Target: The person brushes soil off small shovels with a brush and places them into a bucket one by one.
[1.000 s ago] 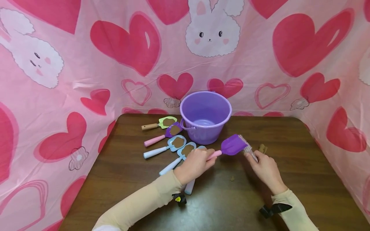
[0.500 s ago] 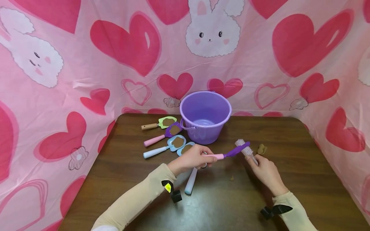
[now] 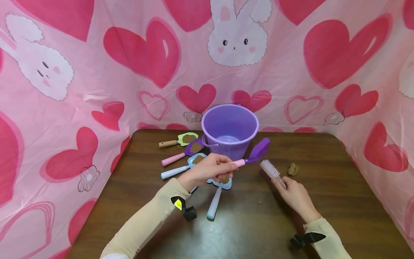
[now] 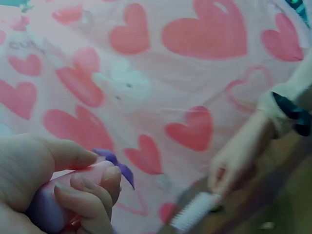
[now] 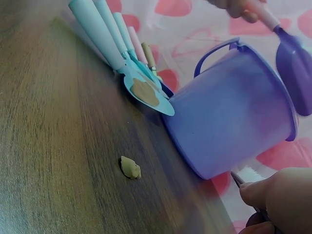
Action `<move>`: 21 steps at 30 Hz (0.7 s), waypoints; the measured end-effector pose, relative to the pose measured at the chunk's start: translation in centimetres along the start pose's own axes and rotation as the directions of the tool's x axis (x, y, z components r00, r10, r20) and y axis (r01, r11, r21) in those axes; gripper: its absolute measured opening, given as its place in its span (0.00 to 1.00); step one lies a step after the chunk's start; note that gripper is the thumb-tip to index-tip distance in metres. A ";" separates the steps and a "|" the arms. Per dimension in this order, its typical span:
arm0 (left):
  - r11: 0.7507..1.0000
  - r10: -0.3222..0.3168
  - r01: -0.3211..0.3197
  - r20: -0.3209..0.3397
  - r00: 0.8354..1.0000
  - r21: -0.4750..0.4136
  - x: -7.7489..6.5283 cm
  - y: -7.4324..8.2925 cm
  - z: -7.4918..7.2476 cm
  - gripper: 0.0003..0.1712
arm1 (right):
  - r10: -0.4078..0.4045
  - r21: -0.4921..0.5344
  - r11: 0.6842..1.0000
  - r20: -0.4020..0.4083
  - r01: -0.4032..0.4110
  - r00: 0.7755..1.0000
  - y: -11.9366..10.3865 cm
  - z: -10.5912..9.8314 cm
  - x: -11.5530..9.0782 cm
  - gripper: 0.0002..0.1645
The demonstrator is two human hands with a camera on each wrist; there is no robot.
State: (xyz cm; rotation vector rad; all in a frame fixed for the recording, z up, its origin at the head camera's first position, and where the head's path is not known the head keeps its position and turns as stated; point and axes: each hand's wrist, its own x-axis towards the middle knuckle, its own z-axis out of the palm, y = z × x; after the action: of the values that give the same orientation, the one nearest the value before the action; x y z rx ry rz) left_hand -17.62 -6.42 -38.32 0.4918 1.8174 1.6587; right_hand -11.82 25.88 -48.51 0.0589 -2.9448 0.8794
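My left hand (image 3: 210, 169) grips the pink handle of a small purple shovel (image 3: 260, 149), its blade raised and tilted beside the purple bucket (image 3: 226, 149). In the left wrist view the fingers and thumb (image 4: 73, 158) curl round that handle. My right hand (image 3: 297, 196) holds a brush (image 3: 270, 169) with pale bristles by its handle, low over the table and apart from the shovel. The right wrist view shows the shovel blade (image 5: 295, 73) in front of the bucket's rim, while the brush is mostly hidden behind the hand. A light blue shovel (image 3: 214, 205) lies partly under my left hand.
Left of the bucket lie a green shovel (image 3: 187, 139) with a wooden handle, another purple one (image 3: 194, 146) and light blue ones, their blades bearing brown patches. A brownish lump (image 3: 293, 169) and a small crumb (image 3: 259, 201) lie on the table (image 3: 252, 233). Heart-patterned cloth hangs behind.
The left hand has turned the shovel from against the brush bristles, then raised it up and left, away from the brush. The right hand has stayed nearly in place, the brush now angled up-left.
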 end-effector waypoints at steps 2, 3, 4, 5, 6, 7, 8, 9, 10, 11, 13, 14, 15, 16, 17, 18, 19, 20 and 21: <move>0.999 0.029 -0.028 -0.026 0.999 0.019 -0.3 1.1 -0.8 0.12 | -0.008 0.005 1.000 -0.006 0.008 1.000 -0.1 0.0 -0.1 0.24; 0.998 0.044 -0.042 -0.044 0.998 0.043 -0.4 1.7 -1.2 0.13 | -0.013 0.008 1.000 -0.012 0.013 1.000 -0.1 0.0 -0.2 0.24; 0.995 0.064 -0.059 -0.066 0.996 0.081 -0.4 2.2 -1.6 0.14 | -0.019 0.013 1.000 -0.021 0.019 1.000 0.0 0.1 -0.2 0.25; 0.989 0.083 -0.070 -0.099 0.992 0.128 -0.5 2.7 -2.0 0.15 | -0.023 0.019 1.000 -0.029 0.024 0.999 0.0 0.1 -0.3 0.26; 0.979 0.104 -0.076 -0.142 0.984 0.188 -0.5 3.2 -2.3 0.15 | -0.028 0.025 0.999 -0.037 0.029 0.999 0.1 0.2 -0.3 0.26; 0.964 0.136 -0.087 -0.185 0.973 0.251 -0.4 3.6 -2.6 0.15 | -0.040 0.031 0.999 -0.058 0.041 0.998 0.6 0.5 -0.3 0.27; 0.945 0.166 -0.087 -0.233 0.958 0.316 -0.3 4.1 -2.9 0.16 | -0.046 0.031 0.998 -0.062 0.048 0.997 0.7 0.6 -0.3 0.27; 0.913 0.212 -0.087 -0.279 0.937 0.399 -0.2 4.4 -3.1 0.15 | -0.050 0.033 0.998 -0.063 0.052 0.997 0.7 0.6 -0.3 0.28; 0.878 0.254 -0.076 -0.325 0.911 0.473 -0.1 4.7 -3.3 0.14 | -0.052 0.033 0.998 -0.059 0.054 0.997 0.7 0.7 -0.4 0.27; 0.841 0.296 -0.061 -0.364 0.883 0.537 0.0 5.0 -3.4 0.12 | -0.049 0.032 0.998 -0.051 0.051 0.998 0.7 0.6 -0.4 0.27; 0.760 0.386 -0.044 -0.397 0.833 0.649 0.4 5.2 -3.7 0.08 | -0.039 0.024 0.999 -0.031 0.040 0.999 0.6 0.4 -0.5 0.26; 0.717 0.422 -0.028 -0.403 0.812 0.696 0.6 5.2 -3.8 0.08 | -0.026 0.018 0.999 -0.008 0.026 1.000 0.1 0.1 -0.6 0.25; 0.679 0.451 -0.017 -0.400 0.798 0.734 0.8 5.2 -3.9 0.08 | -0.022 0.017 1.000 -0.004 0.022 1.000 0.1 0.1 -0.6 0.25; 0.652 0.467 -0.007 -0.394 0.792 0.758 1.0 5.2 -3.9 0.09 | -0.022 0.013 1.000 -0.005 0.022 1.000 0.2 0.1 -0.6 0.24; 0.630 0.477 -0.002 -0.386 0.790 0.777 1.1 5.1 -3.9 0.10 | -0.024 0.016 1.000 -0.011 0.024 1.000 0.3 0.1 -0.6 0.25; 0.610 0.485 0.004 -0.377 0.789 0.792 1.3 4.9 -3.9 0.11 | -0.028 0.020 0.999 -0.016 0.029 0.999 0.3 0.1 -0.6 0.25; 0.599 0.486 0.010 -0.374 0.790 0.801 1.5 4.8 -3.9 0.12 | -0.036 0.020 0.999 -0.037 0.037 0.999 0.7 0.4 -0.5 0.25; 0.588 0.490 0.012 -0.369 0.790 0.808 1.6 4.7 -3.8 0.13 | -0.051 0.028 0.998 -0.061 0.053 0.997 1.4 0.8 -0.3 0.26; 0.587 0.494 0.009 -0.367 0.788 0.810 1.8 4.5 -3.7 0.13 | -0.056 0.035 0.998 -0.068 0.058 0.996 1.6 0.9 -0.3 0.27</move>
State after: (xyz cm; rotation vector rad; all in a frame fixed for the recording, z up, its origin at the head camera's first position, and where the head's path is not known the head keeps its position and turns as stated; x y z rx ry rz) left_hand -21.98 -7.42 -34.17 0.6988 3.0920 1.1194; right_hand -11.68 26.71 -50.14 0.1130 -2.8507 0.9094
